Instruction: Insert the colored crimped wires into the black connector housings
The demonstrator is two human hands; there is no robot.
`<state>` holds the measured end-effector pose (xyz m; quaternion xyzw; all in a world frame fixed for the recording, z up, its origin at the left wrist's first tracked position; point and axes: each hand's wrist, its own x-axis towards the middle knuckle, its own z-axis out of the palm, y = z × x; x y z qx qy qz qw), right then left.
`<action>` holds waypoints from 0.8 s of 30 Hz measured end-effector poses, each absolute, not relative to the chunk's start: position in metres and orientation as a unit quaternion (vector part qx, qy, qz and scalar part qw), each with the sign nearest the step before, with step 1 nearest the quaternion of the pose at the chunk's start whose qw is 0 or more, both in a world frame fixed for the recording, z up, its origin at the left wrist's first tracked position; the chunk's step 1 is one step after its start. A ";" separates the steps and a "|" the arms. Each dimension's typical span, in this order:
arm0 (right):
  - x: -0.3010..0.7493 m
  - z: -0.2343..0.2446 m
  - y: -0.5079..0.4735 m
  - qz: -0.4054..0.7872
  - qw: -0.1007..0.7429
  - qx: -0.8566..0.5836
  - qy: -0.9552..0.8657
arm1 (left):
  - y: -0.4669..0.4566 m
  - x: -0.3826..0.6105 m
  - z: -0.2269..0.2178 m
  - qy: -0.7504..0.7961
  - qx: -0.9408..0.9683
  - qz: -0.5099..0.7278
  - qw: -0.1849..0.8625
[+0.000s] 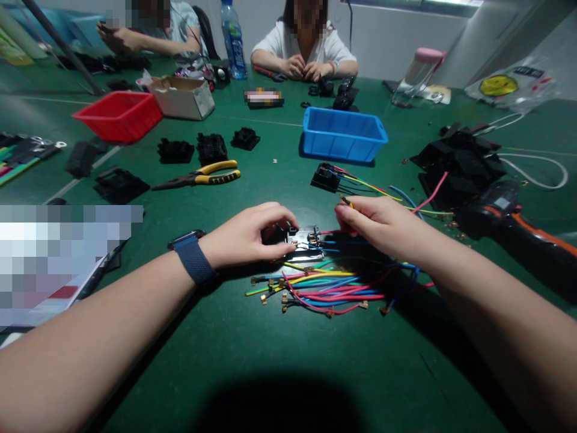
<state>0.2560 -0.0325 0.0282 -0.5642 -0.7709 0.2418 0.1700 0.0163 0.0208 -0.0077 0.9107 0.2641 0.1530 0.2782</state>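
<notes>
My left hand [256,234] grips the left side of a small black plastic housing [306,254], thumb at the front and fingers behind it. Brass contacts show inside the housing, and red and blue wires run out of its right side. Just right of it, my right hand [372,216] pinches a wire with a metal terminal [346,201] at its tip, apart from the housing. A bundle of coloured wires [333,288] with brass terminals lies in front of the housing. Behind my right hand sits another black housing [325,177] with wires attached.
Yellow-handled pliers [219,172] lie behind my left hand, near several black housings [211,147]. A blue bin [345,141] and a red bin [119,114] stand farther back. An orange-black power tool [518,228] lies at right. Two people sit across the green table [189,373].
</notes>
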 end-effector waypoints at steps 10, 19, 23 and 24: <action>0.258 0.027 -0.031 0.308 0.023 -0.585 -0.750 | 0.021 0.017 -0.008 0.264 0.910 0.152 0.281; 0.260 0.022 -0.035 0.449 0.031 -0.568 -0.689 | 0.020 0.017 -0.007 0.265 0.910 0.147 0.283; 0.258 0.021 -0.036 0.427 0.044 -0.559 -0.710 | 0.020 0.017 -0.006 0.265 0.910 0.145 0.285; 0.258 0.022 -0.035 0.410 0.048 -0.558 -0.720 | 0.020 0.017 -0.006 0.265 0.910 0.145 0.285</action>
